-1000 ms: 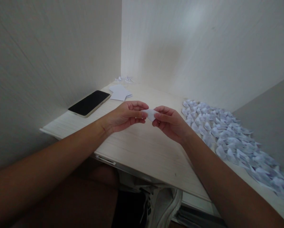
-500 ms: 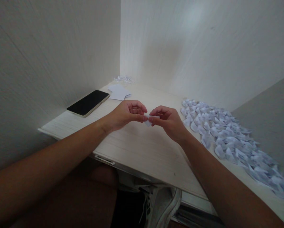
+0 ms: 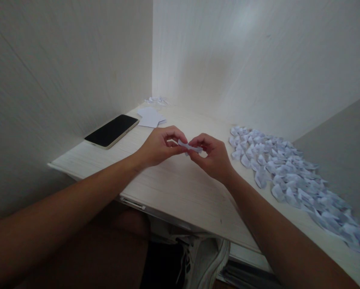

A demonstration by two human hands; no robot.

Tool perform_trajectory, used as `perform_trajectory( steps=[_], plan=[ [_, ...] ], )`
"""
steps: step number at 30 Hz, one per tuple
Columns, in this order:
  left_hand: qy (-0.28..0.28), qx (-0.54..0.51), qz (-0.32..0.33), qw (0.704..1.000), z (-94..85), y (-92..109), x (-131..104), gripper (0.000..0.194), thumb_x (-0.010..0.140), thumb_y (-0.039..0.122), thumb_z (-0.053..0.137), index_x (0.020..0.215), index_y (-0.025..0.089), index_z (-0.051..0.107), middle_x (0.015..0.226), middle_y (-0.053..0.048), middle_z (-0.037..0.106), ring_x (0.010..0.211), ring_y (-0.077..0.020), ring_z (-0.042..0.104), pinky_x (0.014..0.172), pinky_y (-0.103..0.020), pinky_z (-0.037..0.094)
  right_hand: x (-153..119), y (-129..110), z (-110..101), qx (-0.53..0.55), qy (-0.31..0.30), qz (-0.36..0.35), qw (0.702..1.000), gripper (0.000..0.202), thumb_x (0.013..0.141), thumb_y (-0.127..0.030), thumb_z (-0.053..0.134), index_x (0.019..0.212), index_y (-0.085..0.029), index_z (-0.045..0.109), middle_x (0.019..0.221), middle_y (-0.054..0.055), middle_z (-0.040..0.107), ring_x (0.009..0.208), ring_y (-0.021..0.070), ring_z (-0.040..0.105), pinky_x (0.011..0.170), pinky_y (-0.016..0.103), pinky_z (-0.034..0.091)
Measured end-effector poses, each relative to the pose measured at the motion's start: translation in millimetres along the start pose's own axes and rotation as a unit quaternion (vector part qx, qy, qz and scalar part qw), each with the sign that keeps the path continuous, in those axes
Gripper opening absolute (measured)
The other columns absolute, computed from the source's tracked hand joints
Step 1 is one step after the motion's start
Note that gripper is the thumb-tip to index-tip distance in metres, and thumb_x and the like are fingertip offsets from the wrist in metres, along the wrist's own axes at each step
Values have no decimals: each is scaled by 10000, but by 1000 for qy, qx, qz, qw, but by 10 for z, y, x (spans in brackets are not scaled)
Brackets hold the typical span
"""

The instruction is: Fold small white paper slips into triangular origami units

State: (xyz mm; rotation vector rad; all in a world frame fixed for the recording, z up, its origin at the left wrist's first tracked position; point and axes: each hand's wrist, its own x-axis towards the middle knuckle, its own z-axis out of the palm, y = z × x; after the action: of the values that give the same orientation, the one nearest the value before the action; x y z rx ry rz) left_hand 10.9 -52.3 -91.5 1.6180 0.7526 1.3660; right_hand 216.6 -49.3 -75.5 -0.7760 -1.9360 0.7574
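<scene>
A small folded piece of white paper (image 3: pixel 189 147) is pinched between both hands above the middle of the table. My left hand (image 3: pixel 163 146) grips its left side between thumb and fingertips. From the right, my right hand (image 3: pixel 211 154) pinches the same paper, its fingertips almost meeting those of the left. The paper's middle is partly covered by the thumbs, and its edges stick up and out on both sides.
Many folded white paper pieces (image 3: pixel 285 172) lie heaped along the table's right side. At the left is a phone (image 3: pixel 112 130), beside flat paper sheets (image 3: pixel 151 116). Thin paper scraps (image 3: pixel 157 100) lie in the back corner. Walls bound the pale table (image 3: pixel 180 192) behind and at the left.
The paper between my fingers has been turned and bent, so that more of its edges now show. Both hands stay in nearly the same place, with fingers slightly shifted.
</scene>
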Motion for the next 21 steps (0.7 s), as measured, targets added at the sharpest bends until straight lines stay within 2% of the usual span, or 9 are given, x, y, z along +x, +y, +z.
perform_trajectory(
  steps=[4, 9, 15, 18, 21],
  plan=[
    [-1, -41, -40, 998, -2, 21, 0, 230, 717, 213, 902, 888, 153, 760, 886, -41, 757, 806, -151, 715, 792, -335, 599, 17, 17, 6, 110, 7, 56, 992, 219, 764, -278, 864, 856, -219, 675, 777, -8, 713, 696, 143, 634, 662, 308, 479],
    [-25, -148, -108, 983, -59, 8, 26, 300, 676, 149, 921, 938, 160, 775, 872, -32, 802, 830, -158, 771, 863, -340, 626, 48, 4, -6, 289, 19, 154, 945, 245, 718, -236, 872, 807, -229, 644, 732, -52, 691, 628, 100, 601, 614, 258, 461],
    [-54, -154, -149, 975, -92, 39, 27, 225, 758, 226, 915, 929, 140, 798, 790, -36, 789, 792, -176, 778, 894, -392, 645, 66, -30, -75, 361, -22, 216, 907, 169, 706, -232, 891, 782, -209, 741, 711, -36, 715, 624, 88, 626, 620, 229, 517],
    [-49, -189, -151, 969, -102, 78, 17, 220, 762, 232, 927, 918, 143, 800, 773, -27, 780, 756, -153, 758, 805, -325, 643, 62, -25, -140, 407, -62, 244, 878, 217, 705, -261, 930, 863, -201, 793, 794, -6, 772, 700, 101, 708, 711, 232, 590],
    [-46, -242, -149, 958, -118, 101, 15, 248, 713, 216, 968, 887, 160, 801, 789, -9, 787, 732, -121, 750, 748, -248, 621, 50, -12, -179, 424, -89, 248, 866, 297, 683, -253, 978, 915, -214, 796, 849, -10, 797, 751, 98, 748, 777, 216, 616]
  ],
)
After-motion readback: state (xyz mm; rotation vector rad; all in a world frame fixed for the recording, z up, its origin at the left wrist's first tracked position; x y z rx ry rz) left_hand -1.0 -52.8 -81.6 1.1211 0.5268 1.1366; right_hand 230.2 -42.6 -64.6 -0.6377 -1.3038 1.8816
